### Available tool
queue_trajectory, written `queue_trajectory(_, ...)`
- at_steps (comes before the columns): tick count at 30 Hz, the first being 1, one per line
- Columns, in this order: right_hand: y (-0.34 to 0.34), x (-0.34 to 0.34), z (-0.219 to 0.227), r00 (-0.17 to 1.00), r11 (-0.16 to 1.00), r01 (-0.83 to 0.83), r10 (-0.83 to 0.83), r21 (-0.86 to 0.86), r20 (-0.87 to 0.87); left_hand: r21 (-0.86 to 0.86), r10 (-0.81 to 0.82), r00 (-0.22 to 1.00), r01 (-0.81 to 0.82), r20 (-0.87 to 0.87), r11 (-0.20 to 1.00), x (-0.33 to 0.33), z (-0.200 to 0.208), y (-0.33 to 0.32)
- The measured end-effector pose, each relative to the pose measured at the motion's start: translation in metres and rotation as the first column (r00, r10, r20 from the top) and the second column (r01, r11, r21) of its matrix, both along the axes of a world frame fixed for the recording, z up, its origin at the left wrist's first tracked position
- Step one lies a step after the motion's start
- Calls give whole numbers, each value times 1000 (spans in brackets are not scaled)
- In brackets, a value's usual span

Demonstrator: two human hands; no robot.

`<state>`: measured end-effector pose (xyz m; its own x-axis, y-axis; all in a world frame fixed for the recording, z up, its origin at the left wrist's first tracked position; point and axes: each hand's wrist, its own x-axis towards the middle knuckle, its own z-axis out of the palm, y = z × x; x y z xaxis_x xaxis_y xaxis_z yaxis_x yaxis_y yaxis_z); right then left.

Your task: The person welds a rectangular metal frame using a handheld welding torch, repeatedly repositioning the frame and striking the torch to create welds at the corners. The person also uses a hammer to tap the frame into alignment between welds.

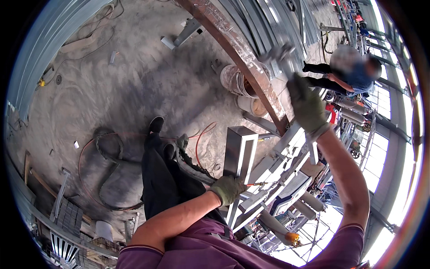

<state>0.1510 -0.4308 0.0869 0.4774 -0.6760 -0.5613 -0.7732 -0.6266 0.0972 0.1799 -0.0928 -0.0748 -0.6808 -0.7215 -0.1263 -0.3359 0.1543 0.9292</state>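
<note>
Right gloved hand [308, 107], raised, fingers wrapped around a blurred, hammer-like tool [282, 57] beyond the metal frame [234, 154]; the tool is probably stiff and head-heavy, best gripped low on its handle; left gloved hand [229, 190], fingers curled, pinch indiscernible, beside the frame.

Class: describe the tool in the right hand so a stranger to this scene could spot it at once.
Find the rusty beam curving down from the top edge. Right of its lower half is the right hand in a grey-green glove. The metal tool juts up from it, its blurred, chunky head unlike the long grey strips beyond.
</note>
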Motion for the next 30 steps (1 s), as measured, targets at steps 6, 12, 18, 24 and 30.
queue_trajectory(6,29,24,-3,776,902,141,155,407,-611,86,-15,1000,17,-20,996,-12,-6,3)
queue_trajectory(12,12,22,-3,902,977,104,-14,-185,431,53,25,999,-24,-22,998,-6,-3,2)
queue_trajectory(18,42,3,1,917,924,-132,252,358,-311,74,-22,999,25,-36,997,-7,-4,-2)
queue_trajectory(24,50,29,4,942,947,140,-38,287,-334,78,-16,999,20,-52,997,2,-1,-4)
queue_trajectory(30,46,-11,25,939,907,297,-221,300,-263,90,-82,997,81,1,993,3,3,-4)
